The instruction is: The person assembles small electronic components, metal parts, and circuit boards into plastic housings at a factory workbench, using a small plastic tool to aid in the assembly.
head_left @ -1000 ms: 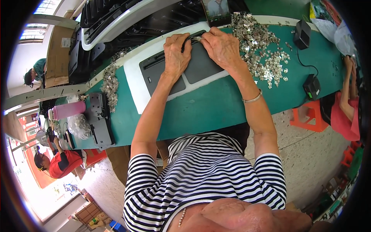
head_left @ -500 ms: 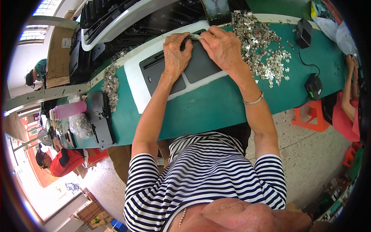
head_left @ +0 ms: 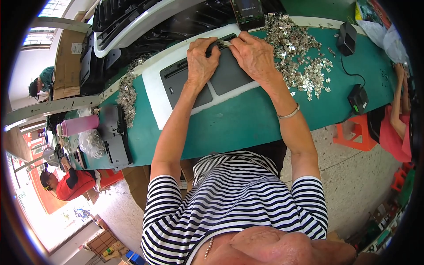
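Note:
Two dark grey plastic panels, a left panel [head_left: 178, 89] and a right panel [head_left: 233, 75], lie side by side on a white foam pad [head_left: 154, 99]. My left hand [head_left: 203, 61] is closed at the far inner side of the panels, thumb and forefinger curled round something dark that I cannot make out. Beside it, my right hand [head_left: 255, 58] is over the far part of the right panel, fingertips pinched on small shiny metal pieces [head_left: 225, 43]. The fingers partly hide the far black edge there.
Piles of small metal clips [head_left: 304, 62] lie right of the pad, others [head_left: 127, 97] left. A phone [head_left: 247, 13] stands behind. Black parts fill a rack [head_left: 176, 33]. A black speaker-like box [head_left: 347, 39], pink bottle [head_left: 79, 125] and co-workers [head_left: 73, 183] are around the green table [head_left: 221, 128].
My right hand has shifted very slightly toward me, and more of the shiny pieces show at its fingertips. My left hand has barely moved. The panels stay in place.

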Motion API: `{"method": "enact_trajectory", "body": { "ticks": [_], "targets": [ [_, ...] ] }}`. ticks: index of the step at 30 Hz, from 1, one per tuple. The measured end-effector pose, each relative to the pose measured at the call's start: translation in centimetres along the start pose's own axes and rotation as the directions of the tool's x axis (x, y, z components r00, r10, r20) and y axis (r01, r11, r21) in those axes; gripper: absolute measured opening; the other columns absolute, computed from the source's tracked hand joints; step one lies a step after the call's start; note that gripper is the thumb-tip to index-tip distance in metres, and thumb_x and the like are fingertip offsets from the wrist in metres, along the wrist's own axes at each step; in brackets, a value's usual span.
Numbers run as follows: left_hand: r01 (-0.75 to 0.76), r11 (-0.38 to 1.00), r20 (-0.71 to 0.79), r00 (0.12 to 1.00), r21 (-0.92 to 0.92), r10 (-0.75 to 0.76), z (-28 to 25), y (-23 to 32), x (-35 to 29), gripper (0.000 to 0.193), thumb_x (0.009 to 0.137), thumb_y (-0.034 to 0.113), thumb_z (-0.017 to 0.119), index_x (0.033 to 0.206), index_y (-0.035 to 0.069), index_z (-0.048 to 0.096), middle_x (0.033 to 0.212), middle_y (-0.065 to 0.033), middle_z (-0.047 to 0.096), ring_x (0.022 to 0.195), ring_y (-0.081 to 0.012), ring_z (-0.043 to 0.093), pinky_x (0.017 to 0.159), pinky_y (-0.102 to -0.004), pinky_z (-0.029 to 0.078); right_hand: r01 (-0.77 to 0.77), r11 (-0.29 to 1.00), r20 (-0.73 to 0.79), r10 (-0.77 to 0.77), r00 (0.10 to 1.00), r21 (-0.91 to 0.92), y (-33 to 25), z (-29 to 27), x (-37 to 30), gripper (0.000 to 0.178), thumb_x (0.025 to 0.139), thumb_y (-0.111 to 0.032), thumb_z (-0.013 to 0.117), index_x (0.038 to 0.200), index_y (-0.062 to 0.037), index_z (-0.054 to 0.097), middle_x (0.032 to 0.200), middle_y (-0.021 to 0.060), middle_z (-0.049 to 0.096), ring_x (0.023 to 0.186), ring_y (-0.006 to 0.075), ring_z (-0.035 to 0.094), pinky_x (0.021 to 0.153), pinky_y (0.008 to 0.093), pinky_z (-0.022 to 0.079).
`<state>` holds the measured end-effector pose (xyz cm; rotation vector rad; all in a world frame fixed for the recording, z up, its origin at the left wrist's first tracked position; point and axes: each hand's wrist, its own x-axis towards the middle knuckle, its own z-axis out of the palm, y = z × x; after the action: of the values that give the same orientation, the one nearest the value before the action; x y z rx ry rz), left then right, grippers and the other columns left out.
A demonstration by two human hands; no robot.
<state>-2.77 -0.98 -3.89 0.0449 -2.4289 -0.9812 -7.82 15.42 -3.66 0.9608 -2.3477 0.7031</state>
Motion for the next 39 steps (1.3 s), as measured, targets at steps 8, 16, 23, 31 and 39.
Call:
{"method": "enact_trajectory", "body": {
  "ticks": [8, 16, 23, 31, 39],
  "targets": [
    [0.022, 1.0, 0.038, 0.999, -0.019, -0.022, -0.4, 0.4, 0.2, 0.025, 0.081, 0.008, 0.065, 0.105, 0.0, 0.071, 0.102, -0.0175, 0.069, 0.1, -0.0348, 0.062, 0.093, -0.0404, 0.048, -0.023, 0.999, 0.001, 0.023, 1.0, 0.042, -0.1, 0.0, -0.2, 0.012, 0.085, -0.019, 0.07, 0.088, -0.0073, 0.066, 0.088, 0.0042, 0.061, 0.072, 0.0275, 0.066, 0.062, 0.0357, 0.056],
    [0.042, 0.999, 0.028, 0.999, -0.026, -0.042, -0.2, 0.2, 0.3, 0.023, 0.083, 0.011, 0.069, 0.104, 0.0, 0.072, 0.1, -0.0178, 0.069, 0.099, -0.0348, 0.062, 0.089, -0.0408, 0.048, -0.079, 0.993, 0.01, 0.079, 0.997, 0.089, -0.2, 0.2, -0.3, 0.012, 0.086, -0.019, 0.069, 0.089, -0.007, 0.068, 0.085, 0.0039, 0.062, 0.071, 0.0283, 0.066, 0.063, 0.0369, 0.055],
    [0.018, 1.0, -0.044, 0.999, 0.004, -0.018, 0.1, 0.5, -0.1, 0.024, 0.081, 0.009, 0.069, 0.103, -0.001, 0.069, 0.098, -0.0187, 0.068, 0.094, -0.0344, 0.064, 0.086, -0.0402, 0.05, -0.078, 0.993, 0.007, 0.078, 0.997, 0.091, -0.1, 0.2, -0.4, 0.011, 0.086, -0.019, 0.069, 0.088, -0.0079, 0.069, 0.085, 0.0041, 0.062, 0.073, 0.0274, 0.067, 0.063, 0.0369, 0.055],
    [0.032, 0.999, -0.027, 0.999, -0.038, -0.034, -0.1, 0.3, -0.1, 0.023, 0.08, 0.006, 0.069, 0.102, -0.003, 0.067, 0.098, -0.019, 0.067, 0.092, -0.0335, 0.065, 0.083, -0.0389, 0.051, -0.109, 0.985, 0.01, 0.109, 0.994, 0.133, 0.6, -0.2, -0.2, 0.013, 0.086, -0.019, 0.069, 0.092, -0.0077, 0.07, 0.087, 0.0032, 0.063, 0.073, 0.0272, 0.066, 0.062, 0.0367, 0.054],
    [-0.02, 1.0, -0.039, 0.999, -0.019, 0.019, -0.6, 0.5, -0.4, 0.02, 0.08, 0.004, 0.067, 0.099, -0.002, 0.067, 0.097, -0.0178, 0.067, 0.093, -0.0343, 0.064, 0.086, -0.0401, 0.05, 0.015, 1.0, 0.007, -0.015, 1.0, -0.009, 0.7, -0.5, -0.1, 0.012, 0.085, -0.018, 0.069, 0.084, -0.0066, 0.065, 0.083, 0.005, 0.059, 0.074, 0.0254, 0.065, 0.065, 0.0374, 0.052]
  ]
}}
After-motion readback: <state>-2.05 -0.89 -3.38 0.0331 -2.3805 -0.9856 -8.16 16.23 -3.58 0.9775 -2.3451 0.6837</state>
